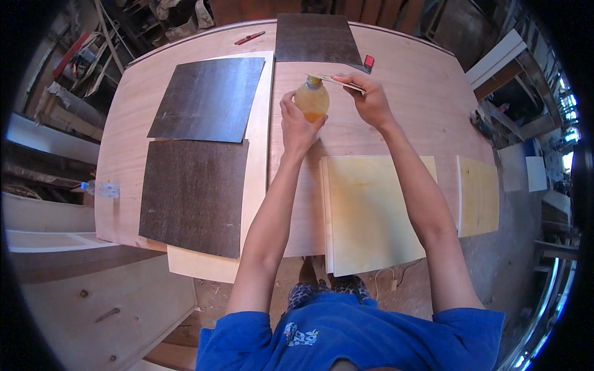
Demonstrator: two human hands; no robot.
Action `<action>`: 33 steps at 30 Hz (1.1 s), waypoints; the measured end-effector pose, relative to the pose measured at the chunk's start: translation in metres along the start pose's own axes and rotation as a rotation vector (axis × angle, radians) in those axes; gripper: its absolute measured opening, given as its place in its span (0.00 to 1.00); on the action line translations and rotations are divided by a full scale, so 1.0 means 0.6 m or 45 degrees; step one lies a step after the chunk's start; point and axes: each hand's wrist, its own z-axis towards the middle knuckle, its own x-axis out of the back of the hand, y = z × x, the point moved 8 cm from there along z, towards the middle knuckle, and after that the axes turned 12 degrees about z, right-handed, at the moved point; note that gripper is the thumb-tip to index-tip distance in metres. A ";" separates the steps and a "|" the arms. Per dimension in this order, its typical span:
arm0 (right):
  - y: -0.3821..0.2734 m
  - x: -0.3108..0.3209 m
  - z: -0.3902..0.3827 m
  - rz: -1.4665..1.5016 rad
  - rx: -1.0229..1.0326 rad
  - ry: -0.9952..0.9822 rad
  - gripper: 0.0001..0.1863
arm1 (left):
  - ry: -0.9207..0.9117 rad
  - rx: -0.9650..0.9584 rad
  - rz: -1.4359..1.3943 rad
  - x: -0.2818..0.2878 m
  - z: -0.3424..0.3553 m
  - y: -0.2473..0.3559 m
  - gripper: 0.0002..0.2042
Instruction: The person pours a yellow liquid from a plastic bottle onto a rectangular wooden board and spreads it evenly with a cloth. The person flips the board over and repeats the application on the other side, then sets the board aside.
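Note:
My left hand [298, 127] is wrapped round a rounded see-through bottle [313, 99] with a yellowish coating and some orange-yellow liquid low inside. The bottle is held above the table, its neck pointing away from me. Pinched in my right hand [374, 104] is a thin, flat, light-coloured piece like a small spreader [346, 84]. Its far end meets the bottle's mouth; whether it goes inside I cannot tell. Beyond my hands lies a dark brown sheet [315, 38]. Two more dark sheets, one farther [207, 99] and one nearer [193, 195], lie left of my left arm.
The large wooden table [297, 216] also bears pale yellowish panels [371, 204] stacked at its near edge, another panel [479, 195] at right, a red cutter-like tool [250, 38], a small red-and-black object [369, 61] and a water bottle [102, 189] at left. Timber scraps surround it.

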 end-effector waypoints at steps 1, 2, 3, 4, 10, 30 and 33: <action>-0.004 0.001 -0.004 -0.130 0.040 0.023 0.19 | -0.006 0.014 -0.006 0.000 0.001 0.000 0.49; -0.009 0.002 -0.011 -0.261 0.080 0.046 0.20 | -0.013 0.026 -0.013 -0.002 0.002 0.001 0.48; -0.015 0.004 -0.020 -0.395 0.119 0.071 0.20 | 0.011 0.014 0.010 -0.001 0.002 0.005 0.48; -0.027 -0.005 -0.030 -0.555 0.160 0.076 0.21 | 0.044 0.005 0.037 0.002 -0.001 0.004 0.48; -0.121 -0.039 -0.078 -1.044 0.230 -0.045 0.20 | 0.094 0.004 0.063 0.008 -0.004 -0.002 0.47; -0.126 -0.029 -0.100 -0.590 -0.061 -0.129 0.47 | -0.296 0.305 -0.087 -0.036 -0.253 -0.113 0.46; -0.033 0.132 -0.300 -0.600 -0.639 0.116 0.43 | -0.758 0.531 0.021 -0.088 -0.445 -0.144 0.37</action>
